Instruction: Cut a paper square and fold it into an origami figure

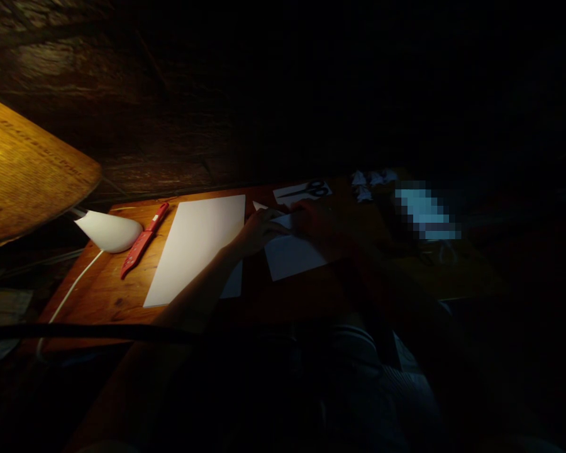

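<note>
A partly folded white sheet of paper is on the wooden table in front of me, its upper part creased and a pointed corner sticking up at the left. My left hand grips its upper left part, fingers pointing right along the fold. In deep shadow, my right hand closes on the upper right part; its single fingers are hard to make out. Just beyond the hands, black-handled scissors lie on a smaller piece of white paper.
Left of my hands lies a stack of white paper. Farther left are a red sheathed knife and a lamp with a white base and yellow shade. Small folded paper pieces sit at the back right, near a pixelated bright screen.
</note>
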The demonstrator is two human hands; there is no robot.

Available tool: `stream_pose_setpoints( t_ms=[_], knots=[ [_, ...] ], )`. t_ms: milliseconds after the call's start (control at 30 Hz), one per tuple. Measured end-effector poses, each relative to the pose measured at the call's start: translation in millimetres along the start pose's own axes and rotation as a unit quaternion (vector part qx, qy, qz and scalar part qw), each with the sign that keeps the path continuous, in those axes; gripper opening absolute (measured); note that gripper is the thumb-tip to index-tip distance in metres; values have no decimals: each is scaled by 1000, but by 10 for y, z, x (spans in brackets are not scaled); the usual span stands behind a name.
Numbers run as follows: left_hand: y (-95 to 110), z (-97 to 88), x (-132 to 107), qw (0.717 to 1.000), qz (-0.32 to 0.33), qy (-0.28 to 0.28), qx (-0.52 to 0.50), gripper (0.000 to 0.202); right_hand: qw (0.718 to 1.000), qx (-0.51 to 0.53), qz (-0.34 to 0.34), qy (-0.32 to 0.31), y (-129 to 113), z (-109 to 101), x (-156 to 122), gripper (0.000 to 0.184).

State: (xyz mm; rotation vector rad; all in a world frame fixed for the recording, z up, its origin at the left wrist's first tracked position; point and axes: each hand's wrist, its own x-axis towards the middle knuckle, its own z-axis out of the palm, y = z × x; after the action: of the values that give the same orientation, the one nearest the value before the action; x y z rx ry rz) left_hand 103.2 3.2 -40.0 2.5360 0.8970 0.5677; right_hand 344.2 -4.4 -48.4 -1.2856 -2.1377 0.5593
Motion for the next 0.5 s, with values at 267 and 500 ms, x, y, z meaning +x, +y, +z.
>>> stream_pose_setpoints(
  t_ms=[267,500],
  knots=[
    [-8,-3,-16,999,9,-8,33,30,997,67,-20,-26,86,-3,28,50],
    [23,18,-31,997,8,-17,72,35,997,68,-27,-12,108,16,4,53]
  ],
)
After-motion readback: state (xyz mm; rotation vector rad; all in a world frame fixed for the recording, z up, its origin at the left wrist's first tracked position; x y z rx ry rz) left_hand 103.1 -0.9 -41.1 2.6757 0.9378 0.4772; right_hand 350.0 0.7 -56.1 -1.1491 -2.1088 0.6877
